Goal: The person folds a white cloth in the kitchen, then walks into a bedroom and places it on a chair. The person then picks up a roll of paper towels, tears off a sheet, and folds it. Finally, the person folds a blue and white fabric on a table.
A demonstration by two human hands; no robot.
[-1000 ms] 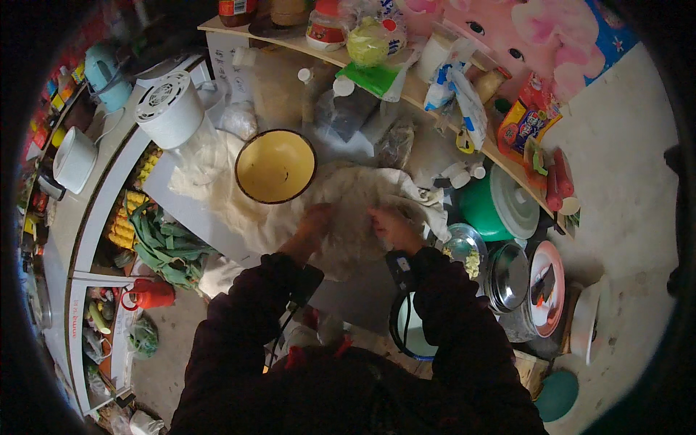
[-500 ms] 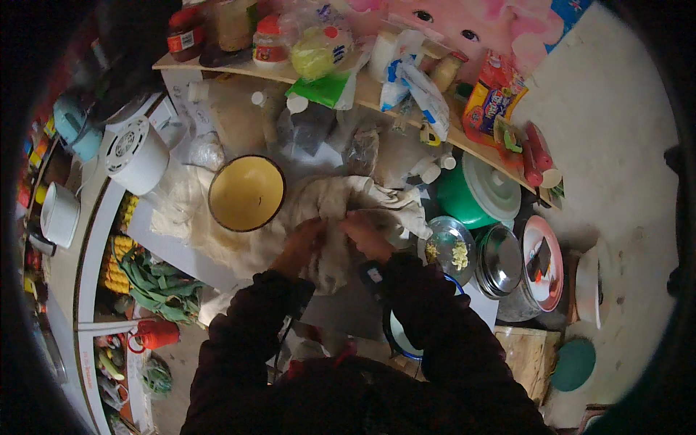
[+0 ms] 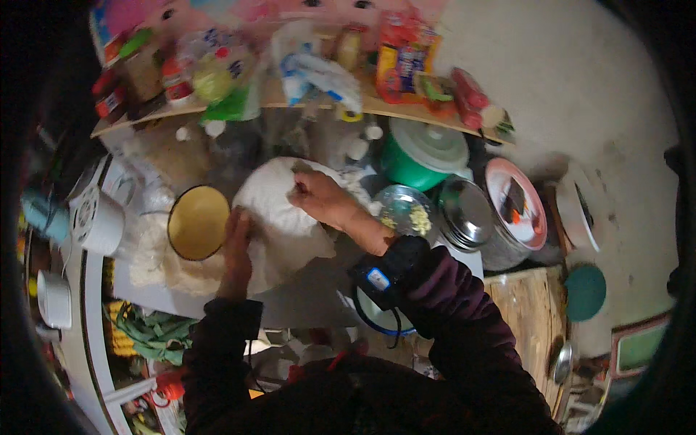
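Observation:
A whitish cloth (image 3: 286, 210) spreads over the table, its far part bulging in a rounded shape; whatever is beneath it is hidden. My right hand (image 3: 322, 199) is over the bulge, fingers curled into a pinch that appears to hold the cloth. Between the cloth and a yellow dark-rimmed enamel bowl (image 3: 197, 223) is my left hand (image 3: 238, 250), its fingers stretched out and slightly blurred. The bowl's inside shows plain yellow. More pale cloth lies under and around the bowl.
Right of the cloth are a metal plate (image 3: 407, 210) of chopped pale pieces, a green lidded pot (image 3: 424, 156), stacked metal lids (image 3: 464, 210) and a pink-rimmed basin (image 3: 536, 217). A crowded shelf (image 3: 290, 109) spans the back. A blue-rimmed bowl (image 3: 377, 315) sits below my right wrist.
The bunched cloth is now spread over a rounded shape. My hands have moved apart, the left down beside the bowl and the right higher over the cloth. The view has shifted right.

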